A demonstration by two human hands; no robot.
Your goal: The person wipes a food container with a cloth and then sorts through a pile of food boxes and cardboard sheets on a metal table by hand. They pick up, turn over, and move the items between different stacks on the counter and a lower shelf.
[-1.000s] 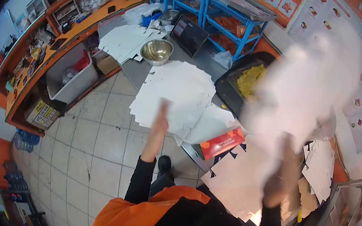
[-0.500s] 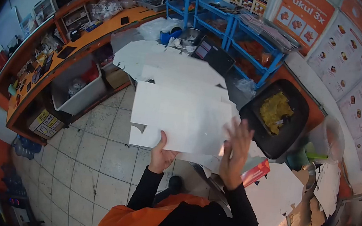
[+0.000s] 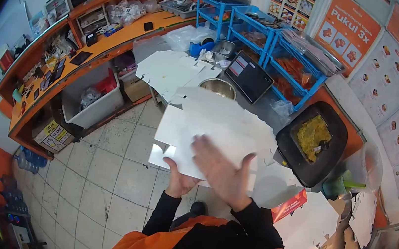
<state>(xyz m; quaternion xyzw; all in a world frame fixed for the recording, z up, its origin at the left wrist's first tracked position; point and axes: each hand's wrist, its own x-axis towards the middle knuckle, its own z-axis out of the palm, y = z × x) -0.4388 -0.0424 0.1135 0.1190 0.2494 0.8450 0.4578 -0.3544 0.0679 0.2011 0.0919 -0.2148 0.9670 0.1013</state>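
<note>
White die-cut cardboard sheets (image 3: 209, 125) lie in front of me over the table. My left hand (image 3: 181, 181) grips their near edge, thumb on top and the other fingers underneath. Flat on the top sheet, slightly blurred, rests my right hand (image 3: 221, 169) with its fingers stretched out and its thumb apart. More white cut sheets (image 3: 168, 73) lie beyond, at the upper left. A red box (image 3: 289, 205) is to the right of my right hand, beside another white sheet (image 3: 308, 230).
Behind the sheets are a metal bowl (image 3: 218, 88), a tablet (image 3: 248, 75) and blue racks (image 3: 293, 71). A black tray (image 3: 311, 143) with yellow food stands at right. An orange counter (image 3: 115, 39) and a grey bin (image 3: 93, 104) are at left.
My right hand has moved left from the sheets' right edge onto the top sheet. The sheets have shifted and tilted, and the metal bowl now shows. The camera view has shifted slightly.
</note>
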